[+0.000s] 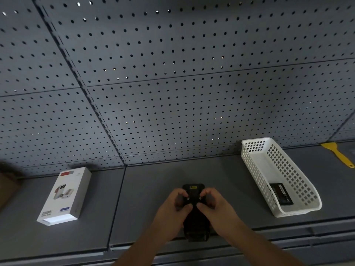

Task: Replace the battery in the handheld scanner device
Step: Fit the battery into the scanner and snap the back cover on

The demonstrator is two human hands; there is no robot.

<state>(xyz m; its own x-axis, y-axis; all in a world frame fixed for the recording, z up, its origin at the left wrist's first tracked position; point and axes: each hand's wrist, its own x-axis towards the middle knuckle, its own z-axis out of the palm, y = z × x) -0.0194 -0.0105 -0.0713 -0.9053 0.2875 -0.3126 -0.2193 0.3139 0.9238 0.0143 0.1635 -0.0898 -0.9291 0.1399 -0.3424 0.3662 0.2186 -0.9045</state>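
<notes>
The black handheld scanner lies lengthwise on the grey shelf, back side up, with a yellow label near its far end. My left hand grips its left side and my right hand grips its right side. Both thumbs press on the back cover near the middle, and the fingers curl around the upper edges. A black battery rests flat in the near end of a white perforated basket to the right of the scanner.
A white power-bank box lies on the shelf to the left. A yellow plastic scraper sits at the far right by the pegboard back wall. The shelf's front lip runs just below my wrists.
</notes>
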